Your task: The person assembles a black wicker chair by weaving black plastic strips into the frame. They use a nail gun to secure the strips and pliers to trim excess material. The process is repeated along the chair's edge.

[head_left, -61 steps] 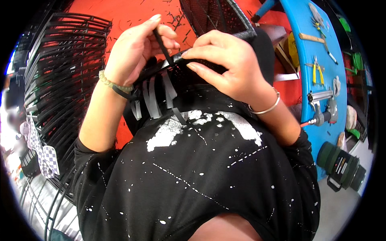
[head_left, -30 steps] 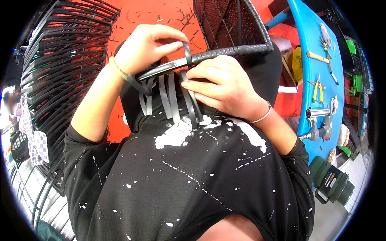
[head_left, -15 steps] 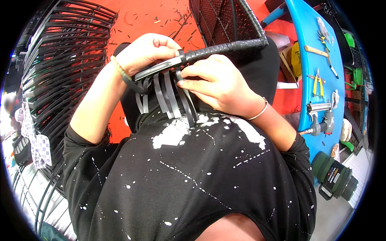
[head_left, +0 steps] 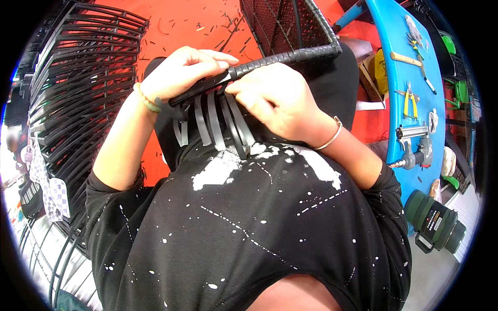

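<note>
A black bar (head_left: 288,56) of a woven frame lies across my lap, wound with flat dark strip along much of its length. My left hand (head_left: 181,72) is bent over the bar's left part, its thumb and fingers closed on it and one finger stretched along the far side. On the near side my right hand (head_left: 277,98) pinches a black strip at the bar, just where the winding ends; the fingertips partly hide it. Several loose flat strips (head_left: 212,122) hang from the bar toward my shirt, with black and greyish faces.
A stack of curved black slatted frames (head_left: 88,78) stands at the left. The woven panel (head_left: 280,26) rises beyond my knees. On the right, a blue table (head_left: 410,132) bears a hammer (head_left: 405,59), yellow-handled pliers (head_left: 411,103) and a grey power tool (head_left: 415,155). A green-black jug (head_left: 433,220) stands near it. Scraps litter the red floor.
My left hand has turned further over the bar, with one finger now stretched out. My right hand's fingers have moved slightly left and curled closer to the bar.
</note>
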The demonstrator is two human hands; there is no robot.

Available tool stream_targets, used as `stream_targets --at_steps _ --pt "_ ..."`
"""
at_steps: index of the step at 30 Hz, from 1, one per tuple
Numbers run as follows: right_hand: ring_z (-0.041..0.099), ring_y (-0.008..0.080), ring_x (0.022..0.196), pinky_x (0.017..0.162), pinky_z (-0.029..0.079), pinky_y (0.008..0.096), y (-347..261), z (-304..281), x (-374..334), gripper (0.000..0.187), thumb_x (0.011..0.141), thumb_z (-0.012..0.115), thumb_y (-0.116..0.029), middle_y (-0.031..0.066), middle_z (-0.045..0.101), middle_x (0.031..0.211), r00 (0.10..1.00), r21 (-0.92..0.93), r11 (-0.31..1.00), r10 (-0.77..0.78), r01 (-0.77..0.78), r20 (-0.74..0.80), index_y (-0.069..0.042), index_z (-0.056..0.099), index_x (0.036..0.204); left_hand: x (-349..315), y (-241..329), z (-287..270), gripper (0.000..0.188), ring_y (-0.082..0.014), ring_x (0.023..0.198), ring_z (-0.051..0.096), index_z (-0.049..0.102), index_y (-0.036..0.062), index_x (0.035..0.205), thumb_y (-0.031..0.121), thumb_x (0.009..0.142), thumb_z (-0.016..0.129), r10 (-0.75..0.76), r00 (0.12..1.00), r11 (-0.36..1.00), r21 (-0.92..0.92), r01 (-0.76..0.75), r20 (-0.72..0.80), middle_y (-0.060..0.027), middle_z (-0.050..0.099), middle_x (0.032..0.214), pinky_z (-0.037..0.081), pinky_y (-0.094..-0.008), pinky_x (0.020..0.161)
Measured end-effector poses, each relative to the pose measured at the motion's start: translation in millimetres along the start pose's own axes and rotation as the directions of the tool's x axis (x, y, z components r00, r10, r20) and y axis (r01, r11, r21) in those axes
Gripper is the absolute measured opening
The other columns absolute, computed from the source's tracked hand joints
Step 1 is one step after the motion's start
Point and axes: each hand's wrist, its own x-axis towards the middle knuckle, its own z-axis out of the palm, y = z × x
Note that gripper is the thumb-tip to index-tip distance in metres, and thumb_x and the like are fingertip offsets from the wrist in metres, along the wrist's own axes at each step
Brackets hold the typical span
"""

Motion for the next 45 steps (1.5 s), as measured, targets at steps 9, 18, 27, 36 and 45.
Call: stream_targets --at_steps 9,18,27,36,45 --pt "0.064 0.0221 0.070 0.060 0.050 0.0322 -17.8 6.4 18.9 0.015 0.081 0.074 -0.022 0.0035 0.062 0.082 0.965 -0.339 0.932 0.197 -0.130 0.173 -0.011 0.070 0.089 1.8 -5.6 0.1 0.032 -0.0070 0.086 0.056 0.070 -0.0065 0.099 0.023 0.099 0.056 0.070 0.996 0.991 0.117 -0.062 -0.062 -0.0019 0.067 0.096 0.045 -0.0220 0.079" --pt "0.055 0.0192 0.052 0.049 0.043 0.0306 -7.5 9.9 5.2 0.010 0.077 0.075 -0.010 0.0031 0.056 0.065 0.955 -0.020 0.962 0.267 -0.272 -0.127 -0.008 0.065 0.076 -7.1 2.9 21.6 0.016 -0.0149 0.093 0.064 0.071 0.0013 0.099 0.012 0.088 0.069 0.418 0.878 0.791 0.569 -0.223 -0.236 -0.0083 0.067 0.101 0.050 -0.0274 0.083" --pt "0.053 0.0163 0.048 0.046 0.042 0.0293 -7.1 0.1 14.0 0.008 0.076 0.075 -0.008 0.0017 0.056 0.064 0.981 -0.038 0.982 0.185 -0.187 -0.066 -0.009 0.067 0.074 -20.1 14.2 24.8 0.023 -0.0198 0.080 0.059 0.071 0.0044 0.094 0.006 0.072 0.079 0.517 0.856 0.541 0.776 -0.324 -0.003 -0.0052 0.060 0.086 0.049 -0.0307 0.071" --pt "0.066 0.0251 0.073 0.064 0.052 0.0330 14.5 -24.9 30.8 0.013 0.079 0.073 -0.011 0.0076 0.066 0.083 0.997 -0.114 0.992 -0.057 0.050 -0.056 -0.007 0.070 0.091 -23.0 7.7 38.1 0.020 -0.0238 0.075 0.061 0.073 0.0047 0.088 0.005 0.071 0.081 0.658 0.752 0.358 0.861 -0.362 0.043 -0.0049 0.061 0.079 0.050 -0.0344 0.068" --pt "0.065 0.0294 0.079 0.070 0.052 0.0382 27.6 -13.2 26.4 0.020 0.084 0.068 -0.017 0.0074 0.067 0.094 0.963 -0.065 0.995 -0.051 0.071 0.266 -0.006 0.067 0.101 -27.6 10.0 36.3 0.021 -0.0244 0.077 0.062 0.073 0.0029 0.091 0.003 0.071 0.080 0.650 0.759 0.327 0.883 -0.338 0.050 -0.0055 0.062 0.081 0.051 -0.0340 0.069"
